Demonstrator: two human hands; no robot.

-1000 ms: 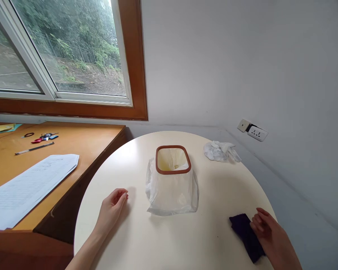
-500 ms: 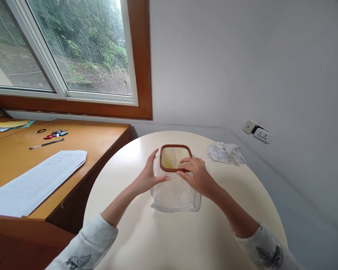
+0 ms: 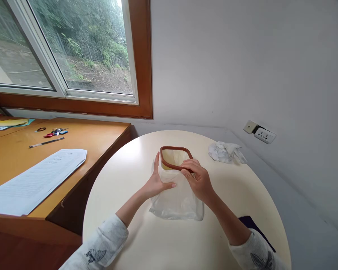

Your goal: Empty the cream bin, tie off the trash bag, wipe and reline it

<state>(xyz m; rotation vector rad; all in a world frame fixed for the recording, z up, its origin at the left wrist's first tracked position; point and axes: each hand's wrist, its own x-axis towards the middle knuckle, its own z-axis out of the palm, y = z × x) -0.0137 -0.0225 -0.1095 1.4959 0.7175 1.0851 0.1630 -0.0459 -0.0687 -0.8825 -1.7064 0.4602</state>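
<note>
A small waste bin with a brown squared rim (image 3: pixel 177 148) stands on the round table. A translucent white plastic bag (image 3: pixel 176 204) hangs around its outside and spreads over the tabletop in front. At the rim's front right corner, the fingers and thumb of my right hand (image 3: pixel 197 179) are closed on the brown rim. The rim's front edge looks slightly raised, with a yellowish strip showing below it. My left hand (image 3: pixel 155 183) rests against the bag at the bin's left side, fingers stretched up and thumb spread across the front.
A crumpled white plastic bag (image 3: pixel 227 152) lies on the round table (image 3: pixel 121 165) at the right. Something dark and flat (image 3: pixel 249 223) shows under my right forearm. On the desk at left are papers (image 3: pixel 42 180), a pen (image 3: pixel 46 142) and keys (image 3: pixel 56 132).
The rim's front edge has tilted up in my right hand. My left hand has shifted slightly right and its fingers point more upward. A dark item now shows beneath my right forearm.
</note>
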